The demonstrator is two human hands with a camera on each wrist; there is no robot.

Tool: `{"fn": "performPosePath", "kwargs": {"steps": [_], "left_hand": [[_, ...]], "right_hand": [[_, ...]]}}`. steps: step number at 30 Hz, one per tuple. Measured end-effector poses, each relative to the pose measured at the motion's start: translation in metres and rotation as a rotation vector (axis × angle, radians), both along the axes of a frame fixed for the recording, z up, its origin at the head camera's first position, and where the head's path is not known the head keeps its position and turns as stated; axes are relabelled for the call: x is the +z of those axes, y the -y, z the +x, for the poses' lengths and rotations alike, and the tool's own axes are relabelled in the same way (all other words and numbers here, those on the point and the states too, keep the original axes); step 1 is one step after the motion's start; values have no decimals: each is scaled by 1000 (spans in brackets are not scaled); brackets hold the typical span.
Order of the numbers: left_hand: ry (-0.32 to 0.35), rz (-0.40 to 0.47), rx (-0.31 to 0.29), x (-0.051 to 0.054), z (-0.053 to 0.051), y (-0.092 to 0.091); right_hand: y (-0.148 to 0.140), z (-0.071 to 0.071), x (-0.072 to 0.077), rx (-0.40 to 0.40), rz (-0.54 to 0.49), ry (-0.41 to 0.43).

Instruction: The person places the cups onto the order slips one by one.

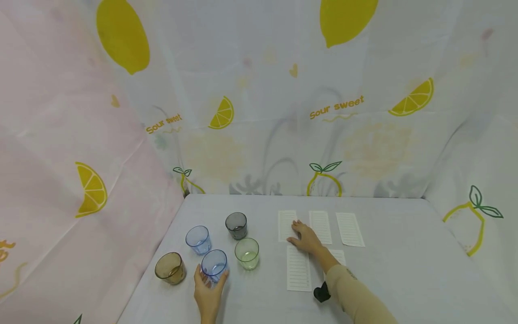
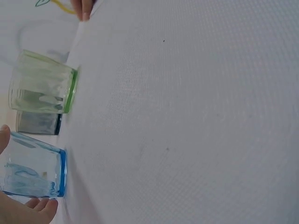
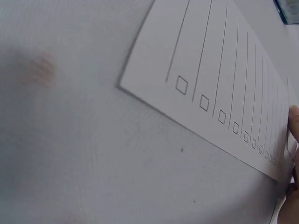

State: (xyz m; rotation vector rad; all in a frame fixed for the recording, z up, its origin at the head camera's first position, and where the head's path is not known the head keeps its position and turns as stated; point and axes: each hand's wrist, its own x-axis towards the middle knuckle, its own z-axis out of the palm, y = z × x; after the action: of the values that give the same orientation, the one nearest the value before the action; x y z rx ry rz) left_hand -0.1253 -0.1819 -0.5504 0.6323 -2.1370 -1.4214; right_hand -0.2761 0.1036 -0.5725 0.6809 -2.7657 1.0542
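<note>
My left hand (image 1: 208, 294) is round the near blue glass (image 1: 215, 265), thumb on its right and fingers on its left; the left wrist view has this blue glass (image 2: 37, 168) upright on the cloth between thumb and fingers. My right hand (image 1: 307, 239) rests over the right edge of the back-left lined card (image 1: 285, 227), fingers and thumb apart. Just below that hand lies another lined card (image 1: 298, 270). At the right edge of the right wrist view, fingertips (image 3: 294, 122) touch the far end of a card (image 3: 224, 93) with small checkboxes.
Round the held glass stand a green glass (image 1: 247, 254), a grey glass (image 1: 236, 226), another blue glass (image 1: 198, 240) and a brown glass (image 1: 171, 269). More lined cards (image 1: 321, 227) (image 1: 350, 229) lie at the back, one (image 1: 337, 257) partly under the right forearm. A black heart-shaped thing (image 1: 322, 292) is beside the sleeve.
</note>
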Motion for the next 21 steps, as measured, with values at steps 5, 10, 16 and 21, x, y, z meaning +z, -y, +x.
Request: {"fn": "performPosePath", "kwargs": {"steps": [5, 10, 16, 21], "left_hand": [[4, 24, -13, 2, 0, 0], [17, 33, -21, 3, 0, 1], [19, 33, -23, 3, -1, 1], [19, 36, -21, 3, -1, 2]], "right_hand": [[1, 3, -2, 5, -40, -15], [4, 6, -3, 13, 3, -14], [7, 9, -4, -35, 13, -75], [7, 10, -6, -44, -33, -57]]}}
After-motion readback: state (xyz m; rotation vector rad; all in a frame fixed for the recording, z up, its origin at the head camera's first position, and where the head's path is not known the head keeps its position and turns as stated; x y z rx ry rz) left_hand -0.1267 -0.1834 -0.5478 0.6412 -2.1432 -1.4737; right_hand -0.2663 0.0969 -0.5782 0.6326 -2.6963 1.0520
